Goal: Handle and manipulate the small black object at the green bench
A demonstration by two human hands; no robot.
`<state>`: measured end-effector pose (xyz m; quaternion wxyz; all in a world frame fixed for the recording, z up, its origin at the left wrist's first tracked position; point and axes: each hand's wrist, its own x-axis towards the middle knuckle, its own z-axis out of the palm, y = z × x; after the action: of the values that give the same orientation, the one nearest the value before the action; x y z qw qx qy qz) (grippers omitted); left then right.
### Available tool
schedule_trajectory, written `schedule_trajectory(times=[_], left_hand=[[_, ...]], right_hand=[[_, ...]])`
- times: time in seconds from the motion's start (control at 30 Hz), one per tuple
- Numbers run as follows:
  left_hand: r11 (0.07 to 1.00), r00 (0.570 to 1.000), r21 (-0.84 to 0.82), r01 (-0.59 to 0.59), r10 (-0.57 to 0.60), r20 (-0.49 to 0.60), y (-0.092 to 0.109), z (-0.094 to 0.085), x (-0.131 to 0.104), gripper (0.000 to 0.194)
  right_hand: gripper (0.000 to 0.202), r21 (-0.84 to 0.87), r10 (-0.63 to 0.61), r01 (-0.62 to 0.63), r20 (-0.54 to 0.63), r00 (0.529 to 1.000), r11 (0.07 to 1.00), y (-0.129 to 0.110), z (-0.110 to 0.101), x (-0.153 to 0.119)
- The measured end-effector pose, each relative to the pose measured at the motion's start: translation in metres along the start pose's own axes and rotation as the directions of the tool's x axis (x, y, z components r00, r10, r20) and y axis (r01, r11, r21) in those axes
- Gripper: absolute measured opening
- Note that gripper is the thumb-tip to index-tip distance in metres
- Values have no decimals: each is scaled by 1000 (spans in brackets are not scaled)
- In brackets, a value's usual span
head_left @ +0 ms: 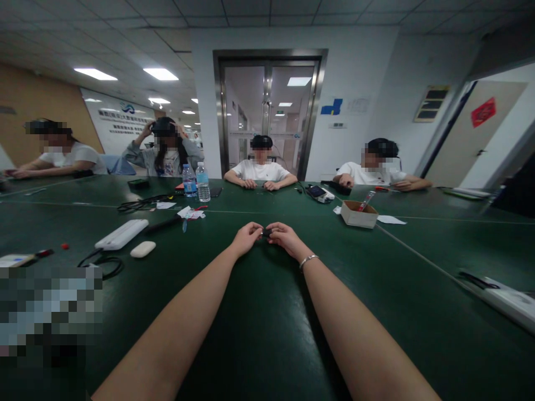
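Note:
Just above the green table, both my arms stretch forward and the hands nearly meet. A small black object with a shiny, light end on its left side sits between my fingertips; its exact kind is too small to make out. My left hand pinches the shiny end between thumb and fingers. On the other side, my right hand pinches the black part, its fingers hiding some of it. A silver bracelet circles my right wrist.
To the left lie a white power bank, a white rounded case and black cables. Two water bottles stand farther back. A small open box is at the right. Several people sit along the far side.

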<state>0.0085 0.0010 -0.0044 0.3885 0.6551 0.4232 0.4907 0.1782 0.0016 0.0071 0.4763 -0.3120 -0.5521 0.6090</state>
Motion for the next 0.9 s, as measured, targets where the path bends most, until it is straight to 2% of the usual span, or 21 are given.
schedule_trajectory(times=[0.17,0.33,0.37,0.47,0.5,0.63,0.77,0.9], left_hand=[[1000,1000,-18,0,-1,-25,4,0,-1,19],[1000,1000,-18,7,-8,-25,5,0,-1,18],[1000,1000,-14,8,-8,-23,4,0,-1,19],[1000,1000,-9,9,-9,-17,3,-1,0,20],[1000,1000,-11,8,-8,-15,2,-1,0,20],[1000,1000,-17,-3,3,-9,0,-1,1,21],[1000,1000,-11,-7,7,-8,-2,-1,2,21],[1000,1000,-9,-9,9,-11,-3,-1,3,20]], right_hand=[[12,-52,30,-31,-17,999,998,-2,4,0],[11,-200,78,-81,-23,997,976,0,6,4],[9,-204,73,-74,-15,997,976,0,6,4],[27,-185,55,-55,-5,998,981,0,5,4],[27,-189,58,-59,-10,998,980,0,6,4],[6,-245,98,-102,-31,995,964,0,7,5],[22,-205,46,-54,-43,998,977,1,8,5],[12,-210,82,-90,-45,996,974,0,7,4]])
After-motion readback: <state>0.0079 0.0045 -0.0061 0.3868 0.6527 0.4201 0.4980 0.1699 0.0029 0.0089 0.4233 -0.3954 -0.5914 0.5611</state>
